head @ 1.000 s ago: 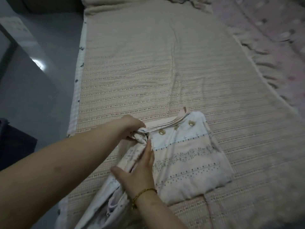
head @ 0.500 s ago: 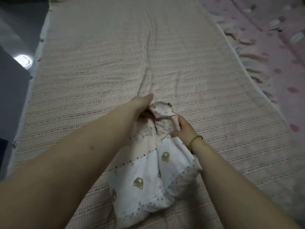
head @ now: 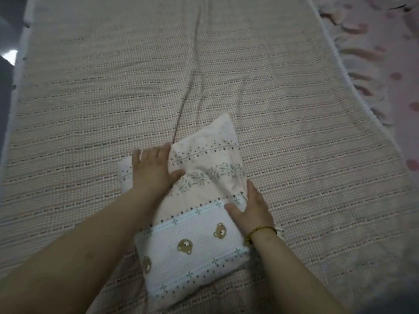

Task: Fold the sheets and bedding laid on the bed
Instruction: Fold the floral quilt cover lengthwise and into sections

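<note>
1. The left hand [head: 154,172] lies flat with fingers spread on the far left corner of the folded sheet [head: 197,243]. The right hand [head: 251,207] presses flat on the sheet's right edge.
2. Smooth outward from the middle and square the edges. The far corner looks puffy, though blur hides the layers.
3. The sheet sits mid-width by the near edge of the bed [head: 306,155]. No container shows.

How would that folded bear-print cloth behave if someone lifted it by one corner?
Probably floppy: the folded cloth shows soft wrinkles and rounded edges, so its layers would likely sag open. It looks light, being thin fabric. Pushed, it may drag rather than slide on the textured bed cover.
</note>
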